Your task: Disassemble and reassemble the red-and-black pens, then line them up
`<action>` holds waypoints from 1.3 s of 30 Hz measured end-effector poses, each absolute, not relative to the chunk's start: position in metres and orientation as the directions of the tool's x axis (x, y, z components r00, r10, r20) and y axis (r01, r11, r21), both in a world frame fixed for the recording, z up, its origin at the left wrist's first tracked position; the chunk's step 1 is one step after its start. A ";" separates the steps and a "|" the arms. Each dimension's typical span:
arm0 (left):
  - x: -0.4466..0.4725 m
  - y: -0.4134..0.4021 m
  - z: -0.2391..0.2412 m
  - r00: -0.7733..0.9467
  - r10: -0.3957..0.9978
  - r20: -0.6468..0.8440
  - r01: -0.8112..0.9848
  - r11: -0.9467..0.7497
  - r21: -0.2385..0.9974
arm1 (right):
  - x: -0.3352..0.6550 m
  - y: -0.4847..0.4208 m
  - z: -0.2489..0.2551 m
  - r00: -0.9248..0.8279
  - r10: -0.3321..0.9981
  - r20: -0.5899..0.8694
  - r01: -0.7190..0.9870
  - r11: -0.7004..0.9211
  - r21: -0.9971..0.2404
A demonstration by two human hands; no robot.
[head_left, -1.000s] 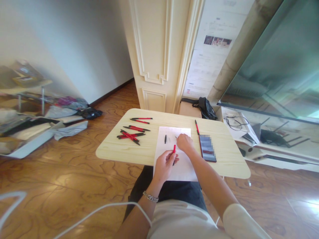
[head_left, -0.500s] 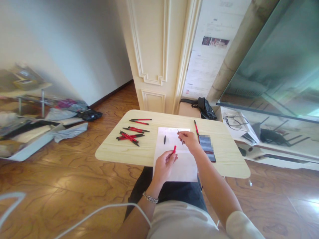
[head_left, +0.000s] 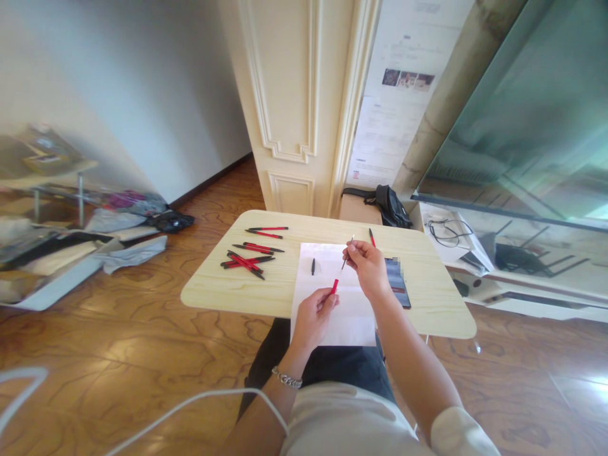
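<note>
- Red pen barrel (head_left: 334, 288) sat pinched in the left hand (head_left: 313, 315).
- Right hand (head_left: 368, 266) pinched the thin refill (head_left: 348, 253); lining tip with barrel mouth looked wise.

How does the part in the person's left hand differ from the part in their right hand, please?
The left hand holds a red pen barrel, short and thick; the right hand holds a thin refill, far slimmer and pale to dark, not red. The red pen barrel is mostly hidden in the fist, only its tip showing; the thin refill is pinched at the fingertips with most of its length bare. Both are held above the white sheet, slanting up and to the right.
</note>
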State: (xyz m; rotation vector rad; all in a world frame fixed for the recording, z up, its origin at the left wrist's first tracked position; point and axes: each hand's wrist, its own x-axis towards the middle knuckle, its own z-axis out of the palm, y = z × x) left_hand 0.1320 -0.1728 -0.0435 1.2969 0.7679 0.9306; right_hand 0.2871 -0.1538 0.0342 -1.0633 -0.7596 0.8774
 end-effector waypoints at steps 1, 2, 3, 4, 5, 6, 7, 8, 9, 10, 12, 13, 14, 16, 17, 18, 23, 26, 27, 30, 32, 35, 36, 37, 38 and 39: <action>0.132 -0.173 -0.043 0.447 0.894 0.038 -0.136 0.026 0.990 | 0.286 -0.154 0.033 0.450 0.887 0.103 -0.228 0.226 -0.947; 0.132 -0.173 -0.042 0.449 0.893 0.040 -0.136 0.024 0.990 | 0.285 -0.154 0.031 0.445 0.890 0.101 -0.224 0.220 -0.949; 0.131 -0.173 -0.041 0.449 0.893 0.041 -0.135 0.022 0.991 | 0.284 -0.155 0.029 0.441 0.892 0.097 -0.220 0.212 -0.952; 0.131 -0.173 -0.041 0.448 0.893 0.041 -0.133 0.021 0.991 | 0.283 -0.155 0.027 0.440 0.893 0.092 -0.215 0.205 -0.955; 0.131 -0.173 -0.040 0.448 0.893 0.040 -0.131 0.021 0.991 | 0.282 -0.155 0.026 0.440 0.893 0.089 -0.206 0.197 -0.958; 0.131 -0.174 -0.040 0.448 0.893 0.039 -0.131 0.022 0.991 | 0.282 -0.156 0.025 0.442 0.893 0.088 -0.194 0.190 -0.962; 0.131 -0.174 -0.040 0.448 0.893 0.038 -0.131 0.023 0.991 | 0.281 -0.156 0.024 0.442 0.893 0.088 -0.180 0.184 -0.966; 0.131 -0.174 -0.040 0.449 0.893 0.037 -0.131 0.024 0.991 | 0.281 -0.156 0.024 0.441 0.893 0.091 -0.164 0.180 -0.970; 0.131 -0.174 -0.041 0.451 0.892 0.037 -0.132 0.026 0.991 | 0.281 -0.157 0.024 0.439 0.893 0.097 -0.147 0.178 -0.973; 0.130 -0.174 -0.041 0.452 0.891 0.037 -0.133 0.027 0.991 | 0.280 -0.157 0.023 0.437 0.893 0.106 -0.129 0.178 -0.975; 0.130 -0.174 -0.041 0.456 0.889 0.037 -0.137 0.029 0.990 | 0.280 -0.158 0.024 0.432 0.894 0.120 -0.098 0.178 -0.979; 0.130 -0.174 -0.040 0.456 0.889 0.037 -0.139 0.030 0.990 | 0.280 -0.159 0.024 0.430 0.894 0.125 -0.083 0.177 -0.981; 0.130 -0.174 -0.040 0.456 0.889 0.037 -0.141 0.031 0.990 | 0.280 -0.159 0.024 0.426 0.895 0.128 -0.072 0.175 -0.982; 0.130 -0.174 -0.039 0.451 0.892 0.036 -0.143 0.033 0.989 | 0.279 -0.160 0.023 0.415 0.900 0.130 -0.059 0.169 -0.984; 0.130 -0.174 -0.038 0.450 0.892 0.035 -0.144 0.034 0.989 | 0.279 -0.160 0.023 0.410 0.903 0.129 -0.054 0.166 -0.985; 0.130 -0.174 -0.037 0.449 0.893 0.034 -0.146 0.036 0.989 | 0.278 -0.161 0.023 0.403 0.906 0.128 -0.048 0.160 -0.986; 0.129 -0.175 -0.036 0.446 0.895 0.026 -0.160 0.051 0.986 | 0.275 -0.164 0.022 0.387 0.916 0.104 -0.018 0.120 -0.993; 0.129 -0.175 -0.037 0.446 0.895 0.027 -0.162 0.051 0.985 | 0.272 -0.166 0.022 0.376 0.922 0.089 -0.011 0.101 -0.995; 0.129 -0.175 -0.037 0.447 0.894 0.027 -0.161 0.050 0.986 | 0.271 -0.167 0.022 0.372 0.925 0.083 -0.009 0.093 -0.996; 0.129 -0.174 -0.037 0.440 0.898 0.027 -0.163 0.050 0.985 | 0.269 -0.170 0.021 0.359 0.931 0.066 0.003 0.070 -0.998; 0.129 -0.174 -0.037 0.431 0.902 0.025 -0.167 0.053 0.985 | 0.268 -0.171 0.018 0.342 0.938 0.063 0.011 0.063 -0.998; 0.129 -0.173 -0.038 0.424 0.905 0.023 -0.158 0.049 0.986 | 0.267 -0.171 0.012 0.318 0.947 0.052 0.024 0.047 -0.999; 0.130 -0.172 -0.038 0.423 0.906 0.023 -0.150 0.045 0.988 | 0.267 -0.171 0.010 0.312 0.949 0.047 0.031 0.040 -0.999; 0.129 -0.172 -0.039 0.421 0.907 0.022 -0.141 0.041 0.989 | 0.266 -0.171 0.008 0.305 0.951 0.043 0.040 0.033 -0.999; 0.129 -0.172 -0.039 0.420 0.907 0.021 -0.132 0.038 0.991 | 0.266 -0.171 0.006 0.297 0.954 0.040 0.046 0.027 -0.999; 0.129 -0.172 -0.040 0.419 0.908 0.020 -0.124 0.035 0.992 | 0.266 -0.171 0.005 0.289 0.957 0.036 0.048 0.023 -0.999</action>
